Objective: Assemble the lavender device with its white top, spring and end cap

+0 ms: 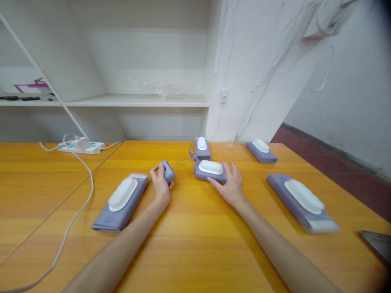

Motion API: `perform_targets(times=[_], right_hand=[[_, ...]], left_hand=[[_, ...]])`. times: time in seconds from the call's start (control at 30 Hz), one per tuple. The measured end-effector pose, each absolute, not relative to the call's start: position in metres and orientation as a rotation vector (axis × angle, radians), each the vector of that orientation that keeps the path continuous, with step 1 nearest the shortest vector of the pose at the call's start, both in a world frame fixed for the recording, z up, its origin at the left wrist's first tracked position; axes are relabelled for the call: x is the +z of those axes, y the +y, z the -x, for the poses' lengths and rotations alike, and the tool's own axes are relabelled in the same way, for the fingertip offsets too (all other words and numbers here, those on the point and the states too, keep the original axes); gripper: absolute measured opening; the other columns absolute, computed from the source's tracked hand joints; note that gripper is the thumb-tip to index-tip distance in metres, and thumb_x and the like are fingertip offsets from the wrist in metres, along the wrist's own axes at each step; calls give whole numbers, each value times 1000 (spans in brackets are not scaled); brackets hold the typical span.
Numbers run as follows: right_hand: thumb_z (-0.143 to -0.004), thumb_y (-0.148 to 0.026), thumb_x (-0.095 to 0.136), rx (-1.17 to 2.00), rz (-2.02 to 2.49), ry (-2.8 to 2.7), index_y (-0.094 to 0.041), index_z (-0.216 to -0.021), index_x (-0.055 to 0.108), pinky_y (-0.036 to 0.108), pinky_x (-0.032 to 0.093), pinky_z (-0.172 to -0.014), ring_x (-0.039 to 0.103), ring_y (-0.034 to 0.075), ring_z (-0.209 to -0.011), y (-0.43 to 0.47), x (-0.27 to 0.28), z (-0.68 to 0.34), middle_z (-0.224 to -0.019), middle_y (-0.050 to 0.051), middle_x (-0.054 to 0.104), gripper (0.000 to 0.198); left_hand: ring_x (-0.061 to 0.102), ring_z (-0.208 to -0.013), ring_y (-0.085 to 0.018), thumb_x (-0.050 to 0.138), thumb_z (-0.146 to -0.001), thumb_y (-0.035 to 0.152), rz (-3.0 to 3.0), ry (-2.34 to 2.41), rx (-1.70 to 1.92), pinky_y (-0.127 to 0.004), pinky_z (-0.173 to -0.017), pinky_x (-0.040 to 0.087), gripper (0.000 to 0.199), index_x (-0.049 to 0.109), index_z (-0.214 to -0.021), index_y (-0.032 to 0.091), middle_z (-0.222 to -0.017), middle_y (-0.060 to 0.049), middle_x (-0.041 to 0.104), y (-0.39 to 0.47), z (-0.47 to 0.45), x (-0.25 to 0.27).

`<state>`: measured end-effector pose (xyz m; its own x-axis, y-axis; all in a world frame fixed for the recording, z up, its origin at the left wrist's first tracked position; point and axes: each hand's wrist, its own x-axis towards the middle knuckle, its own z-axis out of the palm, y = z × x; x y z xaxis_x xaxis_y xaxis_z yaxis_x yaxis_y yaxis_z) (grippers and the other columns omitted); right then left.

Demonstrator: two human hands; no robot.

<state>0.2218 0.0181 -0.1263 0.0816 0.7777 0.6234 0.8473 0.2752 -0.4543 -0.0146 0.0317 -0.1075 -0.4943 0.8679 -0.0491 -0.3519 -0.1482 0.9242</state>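
My left hand (161,185) is closed round a small purple-grey end piece (169,171), raised over the table. A thin coil spring (182,162) stretches from this piece to the open left end of a purple-grey brush body (210,176). On top of that body sits a white oval bristled pad (210,167). My right hand (231,184) grips the body's right end, thumb at the near side and fingers at the far side. At its left end a small purple-grey clip-like part (193,156) sticks up.
Similar brushes lie around: one to the left (120,203), one behind (202,148), one at back right (261,152) and one at right (301,202). A power strip (82,145) with a white cable (88,195) lies left. A dark flat device (377,243) sits at the right edge.
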Motion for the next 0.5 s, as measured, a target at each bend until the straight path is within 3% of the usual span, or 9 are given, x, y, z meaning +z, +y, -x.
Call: perform_targets(times=[0.27, 0.37, 0.5], right_hand=[[-64, -56, 73, -10, 1546, -1902, -18, -127, 43, 41, 45, -85, 51, 29, -99, 26, -124, -247, -111, 11, 44, 79], [-62, -55, 74, -44, 1580, -1938, -19, -123, 45, 41, 48, -80, 53, 29, -92, 25, -121, -253, -109, 10, 44, 77], [-62, -48, 76, 19, 1498, -1903, -20, -120, 45, 40, 47, -84, 52, 27, -97, 24, -119, -255, -110, 9, 41, 72]], left_hand=[[44, -49, -6, 51, -76, 53, -728, 1334, 1825, -13, -37, 31, 34, 50, -92, 22, -71, 3, 49, 35, 16, -112], [44, -51, -7, 50, -77, 53, -789, 1376, 1864, -14, -40, 34, 35, 53, -90, 20, -70, 2, 50, 38, 19, -114], [44, -53, -8, 51, -78, 51, -794, 1328, 1917, -16, -43, 34, 33, 53, -90, 20, -69, 2, 50, 40, 23, -116]])
